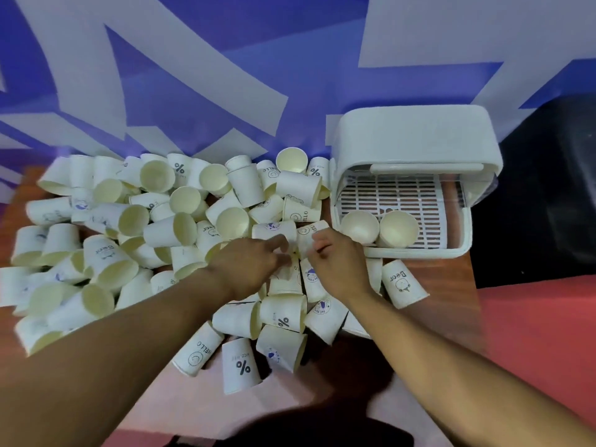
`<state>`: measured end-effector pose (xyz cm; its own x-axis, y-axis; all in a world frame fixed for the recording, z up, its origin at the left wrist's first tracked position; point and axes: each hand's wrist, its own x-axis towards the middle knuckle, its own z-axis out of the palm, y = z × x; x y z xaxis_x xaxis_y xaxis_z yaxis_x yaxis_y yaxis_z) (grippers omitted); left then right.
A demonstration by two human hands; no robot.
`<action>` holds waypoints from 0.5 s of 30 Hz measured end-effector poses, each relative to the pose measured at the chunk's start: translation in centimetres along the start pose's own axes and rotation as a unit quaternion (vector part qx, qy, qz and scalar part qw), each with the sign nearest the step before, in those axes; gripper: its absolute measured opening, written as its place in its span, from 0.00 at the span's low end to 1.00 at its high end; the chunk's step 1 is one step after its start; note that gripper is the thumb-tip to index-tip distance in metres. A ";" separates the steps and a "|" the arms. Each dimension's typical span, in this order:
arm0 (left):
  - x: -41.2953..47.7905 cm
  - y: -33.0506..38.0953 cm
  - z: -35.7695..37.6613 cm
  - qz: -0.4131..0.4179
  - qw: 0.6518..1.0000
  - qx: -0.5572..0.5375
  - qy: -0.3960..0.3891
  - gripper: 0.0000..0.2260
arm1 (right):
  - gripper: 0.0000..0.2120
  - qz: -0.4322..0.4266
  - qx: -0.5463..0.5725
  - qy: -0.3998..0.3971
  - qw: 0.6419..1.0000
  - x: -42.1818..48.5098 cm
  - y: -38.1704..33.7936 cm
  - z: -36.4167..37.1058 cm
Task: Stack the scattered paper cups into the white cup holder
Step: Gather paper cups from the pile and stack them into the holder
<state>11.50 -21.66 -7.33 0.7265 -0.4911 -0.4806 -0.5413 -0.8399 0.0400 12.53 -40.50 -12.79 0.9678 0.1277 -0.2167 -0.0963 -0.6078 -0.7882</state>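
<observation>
I am at the picking step, both hands in the middle of the frame. My right hand curls its fingers round a HELLO cup at the near edge of the pile. My left hand reaches in just beside it, fingers bent down among the cups. The blur there is too heavy for me to tell whether it has closed on one. The holder stands open at centre right on the worktop, with two cups mouth-up on its slotted tray. Most of the job is left. Next I must nest what I lift, mouths the same way, then carry it right into the holder.
</observation>
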 end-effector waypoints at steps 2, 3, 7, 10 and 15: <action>0.1 0.1 -0.3 0.019 0.999 0.034 -0.003 0.20 | 0.13 0.026 0.012 -0.024 0.999 0.9 -0.9 1.0; 0.2 0.2 -0.6 0.025 0.998 0.051 -0.002 0.18 | 0.14 0.035 0.013 -0.032 0.999 1.4 -1.2 1.4; 0.6 0.1 -1.2 0.044 0.995 0.091 -0.014 0.14 | 0.15 0.110 0.043 -0.034 0.992 3.6 -1.8 2.6; 0.4 -0.4 -1.0 0.056 0.991 0.121 0.000 0.11 | 0.19 0.170 0.071 -0.049 0.982 4.9 -1.8 2.9; -0.1 -2.0 -0.2 0.062 0.992 0.104 0.041 0.08 | 0.22 0.213 0.107 -0.039 0.970 5.7 -1.9 3.8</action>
<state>12.57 -19.99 -7.13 0.6755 -0.6123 -0.4109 -0.6985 -0.7098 -0.0906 17.38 -35.66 -14.75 0.8094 -0.0352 -0.5862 -0.5384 -0.4432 -0.7167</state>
